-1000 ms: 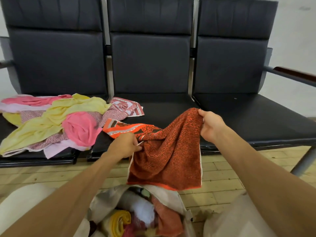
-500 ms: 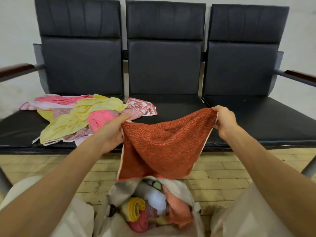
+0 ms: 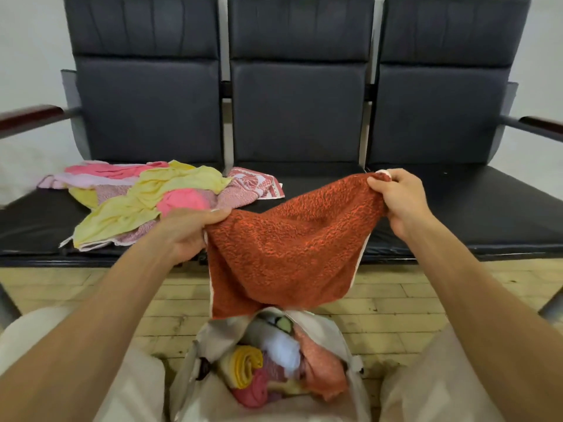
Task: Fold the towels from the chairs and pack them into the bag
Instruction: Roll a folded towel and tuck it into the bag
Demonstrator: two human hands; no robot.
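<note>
1. Head view: left hand [image 3: 189, 233] pinches one top corner of the rust-red towel [image 3: 289, 254], and right hand [image 3: 399, 199] pinches the opposite top corner. Both hands are clenched on cloth.
2. Towel hangs between the hands, off the chair seat [image 3: 457, 208], sagging in the middle. Whether it is already doubled, cannot tell.
3. Its lower edge ends just above the open bag [image 3: 213, 330], which sits below and between the hands. Bag already holds rolled towels, among them a yellow roll [image 3: 243, 363].
4. Loose pile of towels [image 3: 146, 205] lies on the seat beyond the left hand, unfolded.
5. Handling (judgement): terry cloth, so light, soft and with no stiffness of its own. It droops wherever unsupported. It looks grippy rather than slippery, and not fragile.
6. Hold (judgement): corners along the pale hem are the best purchase. Draw the top edge taut before bringing the corners together.
7. Risk (judgement): the hanging edge may snag on the bag mouth.
</note>
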